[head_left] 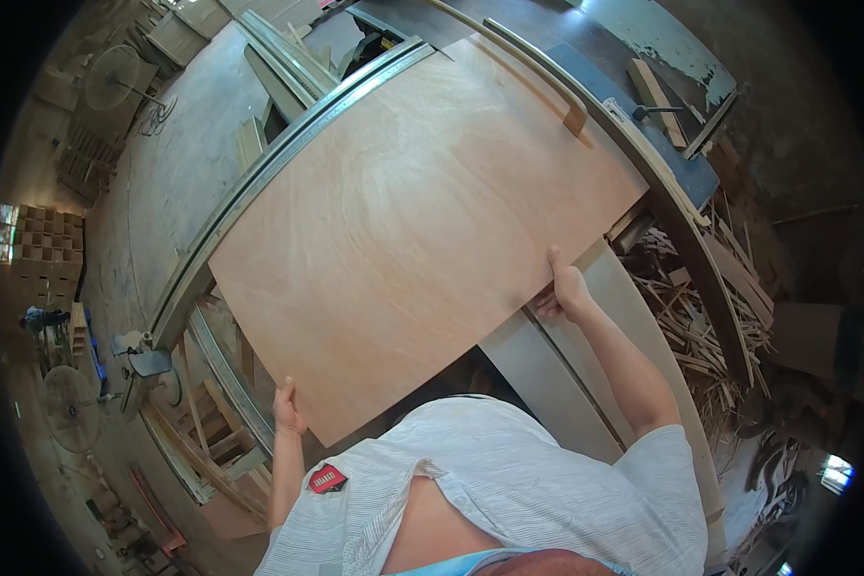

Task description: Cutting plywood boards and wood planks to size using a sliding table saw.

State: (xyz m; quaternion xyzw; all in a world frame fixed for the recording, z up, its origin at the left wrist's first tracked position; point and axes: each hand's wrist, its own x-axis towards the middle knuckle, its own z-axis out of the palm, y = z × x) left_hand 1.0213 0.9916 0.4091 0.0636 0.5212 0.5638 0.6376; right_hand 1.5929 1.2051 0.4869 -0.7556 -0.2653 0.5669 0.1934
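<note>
A large plywood sheet (403, 221) with pale reddish grain lies flat in front of me, over a saw-table-like bench. My left hand (289, 407) grips its left edge near the closest corner, the thumb up along the edge. Farther right, my right hand (564, 291) holds the near edge, thumb on top and fingers curled beneath. Part of each hand's fingers is hidden by the sheet. Beneath my right forearm are grey metal table panels (547, 384) with a dark slot between them.
A metal rail (259, 182) runs along the sheet's left side. A long curved-looking fence (643, 158) borders the right. Scrap wood strips (686, 307) are heaped at right. Wood offcuts (655, 96) lie on the blue surface at far right. A standing fan (71, 408) is at left.
</note>
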